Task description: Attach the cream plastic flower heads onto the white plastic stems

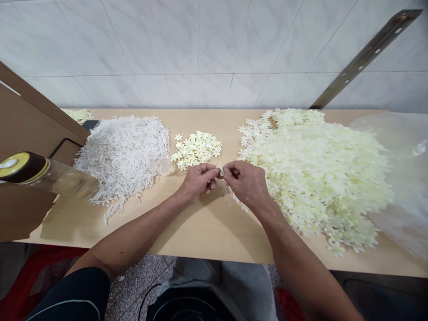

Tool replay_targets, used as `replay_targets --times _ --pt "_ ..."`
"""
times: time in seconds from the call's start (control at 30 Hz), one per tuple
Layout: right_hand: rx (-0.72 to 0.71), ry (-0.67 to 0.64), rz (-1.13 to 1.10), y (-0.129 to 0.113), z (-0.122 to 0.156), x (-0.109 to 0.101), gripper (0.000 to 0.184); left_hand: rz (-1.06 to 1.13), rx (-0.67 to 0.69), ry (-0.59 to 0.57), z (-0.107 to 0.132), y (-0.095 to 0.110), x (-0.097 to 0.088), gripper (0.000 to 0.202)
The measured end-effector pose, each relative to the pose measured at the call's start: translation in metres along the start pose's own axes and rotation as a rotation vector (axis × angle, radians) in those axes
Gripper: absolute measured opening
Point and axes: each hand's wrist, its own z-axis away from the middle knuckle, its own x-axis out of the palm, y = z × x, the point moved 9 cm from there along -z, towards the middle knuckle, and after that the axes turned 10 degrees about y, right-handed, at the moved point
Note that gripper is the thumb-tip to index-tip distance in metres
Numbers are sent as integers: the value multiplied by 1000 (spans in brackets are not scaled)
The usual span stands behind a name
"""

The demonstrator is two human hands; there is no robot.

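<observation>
My left hand (199,182) and my right hand (246,180) meet above the middle of the table, both closed in a pinch. Between their fingertips is a small pale artificial flower (221,170), mostly covered by the fingers. Just beyond my left hand lies a small pile of pale yellow flowers (199,148). A much larger heap of the same kind of loose flowers (317,165) spreads beside my right hand, and a few lie under its wrist. To the left is a mound of thin white stem-like pieces (125,154), with a small clear round dish (165,167) at its right edge.
A clear bottle with a dark and yellow lid (25,167) rises at the left, near a brown panel (30,129). A translucent plastic sheet (401,178) lies at the right. Behind the table (214,232) is a tiled wall (214,44) with a slanted metal bracket (364,60).
</observation>
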Motion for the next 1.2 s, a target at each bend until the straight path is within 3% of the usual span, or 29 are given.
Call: replay_targets --times 0.23,0.4,0.93,1.2 --pt "202 -105 -208 17 0 9 20 1 -21 6 -3 -1 -2 33" --pt "240 -158 -279 18 0 13 20 11 -13 1 -4 -2 -4 33" --pt "244 -46 -202 16 -2 4 15 66 -11 -23 -5 -1 -4 30" --pt "503 -159 -659 37 0 18 23 85 2 -12 -7 2 -8 35"
